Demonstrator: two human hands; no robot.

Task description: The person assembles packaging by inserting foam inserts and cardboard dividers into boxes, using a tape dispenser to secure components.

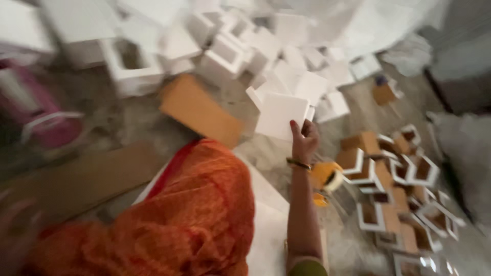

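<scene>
Right hand (pixel 304 140) gripping white panel's (pixel 279 115) edge

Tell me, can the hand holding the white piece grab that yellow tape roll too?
Probably not right now: the right hand is full, gripping the white piece. The yellow tape roll lies uncovered beside the forearm, though.

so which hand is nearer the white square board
Right. The right hand grips the white square board by its lower right corner, fingers closed on it. The left hand is only a blur at the lower left edge of the view, far from the board.
</scene>
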